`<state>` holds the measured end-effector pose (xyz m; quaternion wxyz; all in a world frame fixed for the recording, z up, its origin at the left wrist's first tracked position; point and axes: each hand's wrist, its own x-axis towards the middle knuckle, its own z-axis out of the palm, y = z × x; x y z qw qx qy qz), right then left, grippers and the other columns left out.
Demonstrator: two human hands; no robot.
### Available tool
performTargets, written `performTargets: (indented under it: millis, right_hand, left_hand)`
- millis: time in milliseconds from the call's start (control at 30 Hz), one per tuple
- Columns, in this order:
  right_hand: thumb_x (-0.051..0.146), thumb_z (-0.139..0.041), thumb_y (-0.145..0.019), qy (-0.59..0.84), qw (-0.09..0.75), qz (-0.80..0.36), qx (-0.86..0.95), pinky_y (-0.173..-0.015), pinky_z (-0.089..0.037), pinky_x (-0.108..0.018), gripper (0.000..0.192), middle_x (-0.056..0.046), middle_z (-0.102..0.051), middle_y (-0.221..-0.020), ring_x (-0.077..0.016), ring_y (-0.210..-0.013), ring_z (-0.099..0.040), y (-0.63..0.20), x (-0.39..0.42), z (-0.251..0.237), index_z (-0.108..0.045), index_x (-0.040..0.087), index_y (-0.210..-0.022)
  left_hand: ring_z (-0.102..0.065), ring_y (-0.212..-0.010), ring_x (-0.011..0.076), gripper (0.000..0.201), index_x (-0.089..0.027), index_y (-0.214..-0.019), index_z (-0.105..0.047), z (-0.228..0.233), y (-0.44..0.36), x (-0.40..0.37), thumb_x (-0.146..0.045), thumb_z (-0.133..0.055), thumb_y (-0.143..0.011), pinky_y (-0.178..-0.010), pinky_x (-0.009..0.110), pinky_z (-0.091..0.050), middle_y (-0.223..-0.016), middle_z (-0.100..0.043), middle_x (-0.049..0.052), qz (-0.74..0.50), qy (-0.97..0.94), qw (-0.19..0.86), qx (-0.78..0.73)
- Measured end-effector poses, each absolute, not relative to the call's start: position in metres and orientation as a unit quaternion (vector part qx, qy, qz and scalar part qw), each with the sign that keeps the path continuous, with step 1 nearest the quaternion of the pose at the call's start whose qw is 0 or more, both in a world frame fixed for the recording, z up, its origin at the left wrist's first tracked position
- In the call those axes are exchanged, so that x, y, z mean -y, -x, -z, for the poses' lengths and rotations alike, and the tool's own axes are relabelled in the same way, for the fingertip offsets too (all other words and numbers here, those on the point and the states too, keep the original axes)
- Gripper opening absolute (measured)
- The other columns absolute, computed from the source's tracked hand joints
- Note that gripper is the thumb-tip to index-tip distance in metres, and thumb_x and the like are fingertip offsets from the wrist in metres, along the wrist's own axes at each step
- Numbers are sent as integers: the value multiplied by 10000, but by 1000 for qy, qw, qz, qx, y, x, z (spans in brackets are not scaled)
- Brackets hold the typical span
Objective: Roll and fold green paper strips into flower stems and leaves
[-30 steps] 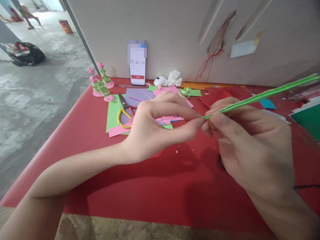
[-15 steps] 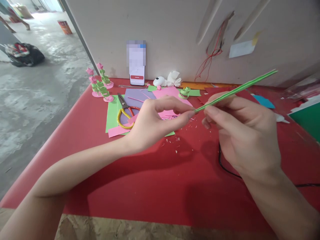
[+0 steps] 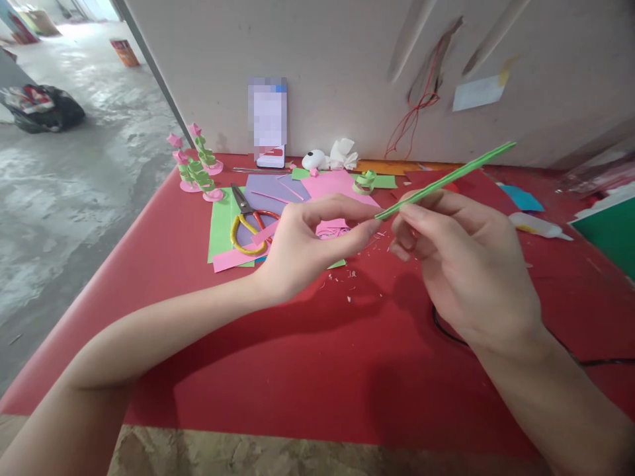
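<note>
A narrow folded green paper strip (image 3: 461, 173) slants up to the right above the red tabletop. My left hand (image 3: 317, 244) pinches its lower left end between thumb and forefinger. My right hand (image 3: 471, 264) grips the strip a little further along, thumb in front, the long free end sticking out past the fingers. Behind my left hand lie scissors (image 3: 243, 205) with one yellow and one red handle, partly covered by a pink paper strip. Green, purple and pink paper sheets (image 3: 330, 185) spread beneath and beyond them.
A phone (image 3: 269, 122) leans against the back wall. Small paper flowers (image 3: 196, 165) with pink tops stand at the left. A curled green strip (image 3: 364, 182) and white crumpled tissue (image 3: 343, 154) lie at the back. A glue bottle (image 3: 538, 226) and a black cable (image 3: 449, 334) are at the right.
My right hand has shifted left and slightly down, closer to my left hand. The strip's free end has moved left with it. More of the glue bottle shows.
</note>
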<state>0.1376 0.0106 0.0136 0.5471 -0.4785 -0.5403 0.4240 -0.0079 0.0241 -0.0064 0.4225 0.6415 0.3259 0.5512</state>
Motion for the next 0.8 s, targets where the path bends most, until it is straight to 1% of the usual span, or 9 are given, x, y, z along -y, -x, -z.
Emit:
performTargets:
  millis: [167,267,400,500,633,700,800]
  right_hand:
    - [272,-602,-725,488,543,-417,542,-497,-372,-232,126,32,-494,-598,-61,-535,-439,-137,-11,-14,-557,193,-637]
    - [254,-609,-719,504,538,-391,551,-497,-363,-235,94,35,-493,-589,-61,-531,-432,-139,-11,-14,-570,195,-656]
    - [246,-647,-708,509,500,-366,597,-543,-388,-226,70,38,-523,-621,-56,-573,-449,-145,-10,-15,-611,197,-673]
    - [234,-632,-722,509,458,-363,632,-592,-414,-226,75,37,-530,-636,-60,-606,-469,-149,-10,-18,-624,199,-657]
    - [292,-621,-746,502,428,-354,663,-633,-431,-234,114,26,-526,-673,-85,-676,-503,-150,-11,-19,-633,218,-659]
    - [311,-620,-752,499,424,-347,672,-638,-433,-233,139,25,-528,-681,-89,-687,-508,-151,-12,-18,-623,223,-644]
    - [303,-609,-768,492,416,-334,688,-627,-435,-226,134,25,-552,-717,-82,-683,-516,-152,-12,-19,-631,229,-659]
  left_hand:
    - [-598,-689,40,101,-197,-694,-685,5,9,-23,-179,-620,-770,-616,132,-514,-715,-677,-58,-540,-634,455,-316]
    - [-592,-669,48,121,-201,-678,-681,3,10,-23,-232,-624,-780,-606,150,-510,-693,-668,-56,-520,-638,463,-327]
    - [-595,-688,59,114,-179,-670,-669,0,12,-25,-227,-643,-770,-651,175,-495,-717,-674,-31,-487,-681,431,-336]
    - [-588,-685,69,126,-168,-673,-644,-1,14,-27,-214,-619,-788,-649,197,-476,-693,-658,-20,-452,-720,414,-325]
    - [-549,-629,65,163,-164,-641,-596,-1,15,-28,-195,-594,-801,-699,229,-475,-649,-633,-29,-409,-769,386,-306]
    - [-535,-625,67,178,-163,-640,-597,-2,16,-29,-210,-586,-812,-714,233,-472,-649,-631,-25,-400,-784,373,-293]
    - [-574,-711,86,189,-156,-710,-638,-3,19,-32,-217,-526,-850,-718,219,-482,-739,-659,7,-367,-798,405,-254]
